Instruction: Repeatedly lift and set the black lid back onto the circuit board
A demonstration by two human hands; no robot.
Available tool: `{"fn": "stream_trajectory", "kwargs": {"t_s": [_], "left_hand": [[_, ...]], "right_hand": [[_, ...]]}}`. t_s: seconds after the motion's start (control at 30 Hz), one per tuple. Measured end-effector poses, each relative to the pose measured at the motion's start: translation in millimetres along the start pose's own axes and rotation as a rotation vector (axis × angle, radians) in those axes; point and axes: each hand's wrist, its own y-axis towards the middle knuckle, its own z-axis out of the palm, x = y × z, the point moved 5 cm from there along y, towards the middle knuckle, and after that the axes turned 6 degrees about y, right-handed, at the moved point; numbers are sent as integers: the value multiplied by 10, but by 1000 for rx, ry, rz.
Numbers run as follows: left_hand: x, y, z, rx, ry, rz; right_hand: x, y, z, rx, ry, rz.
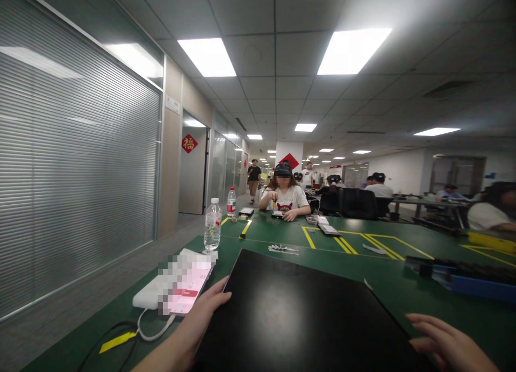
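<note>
A large flat black rectangular panel (298, 318) with a glossy surface lies tilted in front of me, its lower part running out of the picture. My left hand (207, 305) is closed on its left edge, thumb on top and the other fingers mostly hidden. Beside the right edge, my right hand (445, 337) has its fingers stretched out and slightly apart; one lower finger reaches the panel's edge, but whether it touches I cannot tell. To the left of my left hand lie a phone (191, 286) with a lit pink screen and a white box-like thing (149, 294).
The green table (258, 235) carries yellow tape lines. A water bottle (212, 227) stands at the left, a smaller bottle (231, 202) behind it. A blue tray (479, 286) lies at the right. Across the table a person (284, 200) handles a small tool. A white cable (155, 337) loops at the left.
</note>
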Motion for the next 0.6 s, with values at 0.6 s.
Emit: {"fn": "stream_trajectory", "kwargs": {"t_s": [0.6], "left_hand": [[139,187,-111,-72,117,84]], "right_hand": [[88,-109,15,51,32,125]]}}
